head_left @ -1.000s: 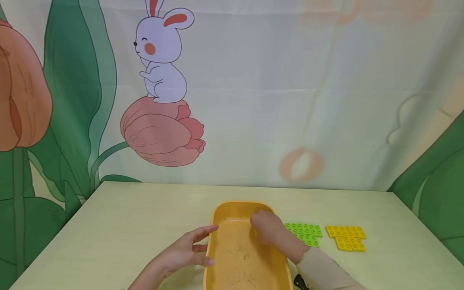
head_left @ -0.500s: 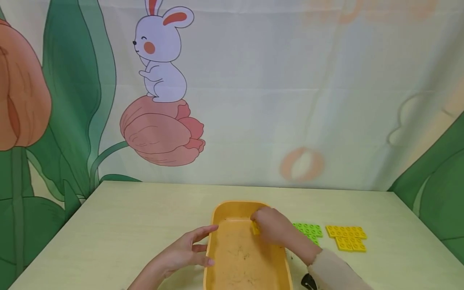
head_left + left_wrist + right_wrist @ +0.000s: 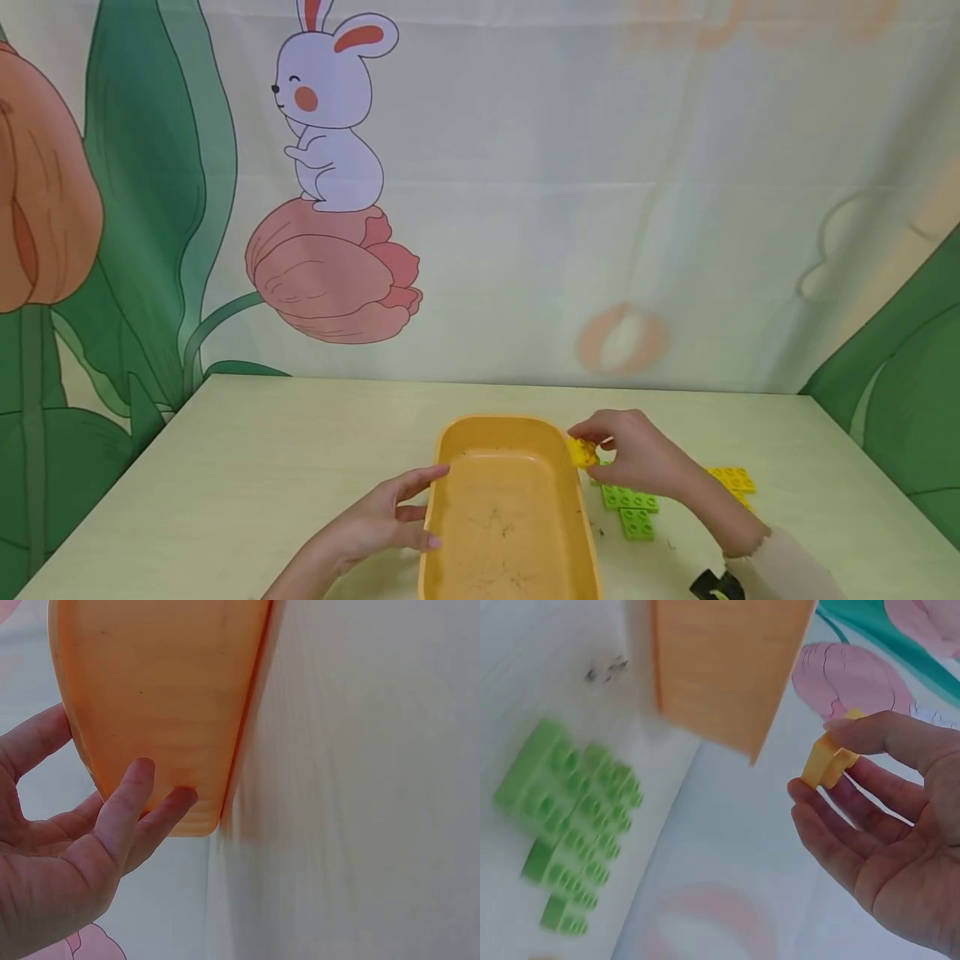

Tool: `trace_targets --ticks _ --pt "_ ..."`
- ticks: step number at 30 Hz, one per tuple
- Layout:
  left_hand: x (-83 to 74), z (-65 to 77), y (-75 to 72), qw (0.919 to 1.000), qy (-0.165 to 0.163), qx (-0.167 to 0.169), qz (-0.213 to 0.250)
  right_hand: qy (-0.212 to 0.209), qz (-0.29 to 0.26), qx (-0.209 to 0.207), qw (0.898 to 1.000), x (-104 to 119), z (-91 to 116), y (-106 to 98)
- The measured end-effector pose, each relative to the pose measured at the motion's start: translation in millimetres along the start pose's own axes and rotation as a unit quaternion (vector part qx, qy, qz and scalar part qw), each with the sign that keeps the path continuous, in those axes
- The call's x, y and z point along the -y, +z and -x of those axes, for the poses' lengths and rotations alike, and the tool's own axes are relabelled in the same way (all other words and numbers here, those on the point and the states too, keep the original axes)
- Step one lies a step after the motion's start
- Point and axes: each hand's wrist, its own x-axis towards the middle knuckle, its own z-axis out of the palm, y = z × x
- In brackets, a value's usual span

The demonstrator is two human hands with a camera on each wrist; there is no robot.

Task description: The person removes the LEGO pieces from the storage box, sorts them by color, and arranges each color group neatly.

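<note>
A yellow toy building block (image 3: 582, 452) is pinched between the thumb and fingers of my right hand (image 3: 637, 450), at the right rim of the yellow-orange tray (image 3: 504, 425). In the right wrist view the block (image 3: 823, 761) shows its hollow underside, held up off the table beside the tray's outer wall (image 3: 727, 667). My left hand (image 3: 382, 512) rests its spread fingertips along the tray's left side. From the left wrist view, those fingers (image 3: 135, 787) lie fairly straight against the tray's outer wall (image 3: 172, 697). The tray's near end runs out of the head view.
Green building blocks (image 3: 628, 498) lie grouped right of the tray, studs up. Yellow blocks (image 3: 731, 478) sit farther right, partly hidden by my right forearm. Small dark specks mark the tray floor and table (image 3: 285, 467). A printed curtain (image 3: 510, 208) hangs behind the table.
My right hand has come up out of the tray and over its right rim, carrying the yellow building block. My left hand has stayed at the tray's left side.
</note>
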Motion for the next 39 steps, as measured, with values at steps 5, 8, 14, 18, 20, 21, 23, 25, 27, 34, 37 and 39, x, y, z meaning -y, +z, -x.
trace_targets --ticks 5,8,14,18,20,21,23,25,27,34,37,39 --pt "-1.1 0.7 0.1 1.0 -0.002 0.002 0.006 0.023 -0.023 -0.008 0.999 -20.7 21.7 -9.9" --pt "-1.2 0.7 0.1 0.9999 -0.004 0.003 0.011 0.036 -0.033 -0.005 0.999 -31.7 36.3 -14.4" --pt "-0.9 0.9 0.2 0.9999 -0.01 0.0 0.014 0.088 -0.031 -0.003 0.996 -52.6 62.8 -15.9" --pt "-0.8 0.9 0.1 0.9999 -0.01 -0.001 0.008 0.105 -0.034 -0.006 0.994 -66.1 79.6 -17.2" --pt "-0.8 0.7 0.0 0.9999 -0.01 -0.001 0.008 0.111 -0.038 -0.005 0.993 -71.8 87.9 -18.1" --pt "-0.8 0.7 0.0 0.9999 -0.01 -0.001 0.009 0.119 -0.039 -0.002 0.992 -74.3 91.8 -18.3" --pt "-0.7 0.6 0.0 0.9999 -0.011 0.0 0.013 0.138 -0.037 0.005 0.99 -79.4 99.0 -18.0" --pt "-0.7 0.5 0.0 0.9998 -0.012 0.0 0.015 0.16 -0.041 0.017 0.986 -83.6 105.3 -17.5" --pt "-0.8 0.6 0.1 0.9998 -0.013 0.001 0.015 0.168 -0.039 0.027 0.985 -88.7 111.2 -17.3" --pt "-0.7 0.6 0.2 0.9998 -0.012 0.0 0.012 0.186 -0.04 0.053 0.98 -101.5 126.5 -16.8" --pt "-0.1 0.2 -0.2 0.9999 -0.01 0.0 0.011 0.24 -0.036 0.06 0.968 -103.2 127.5 -12.5" --pt "0.2 0.1 -0.3 0.9999 -0.007 0.001 0.008 0.264 -0.033 0.059 0.962 -103.6 127.3 -8.9"
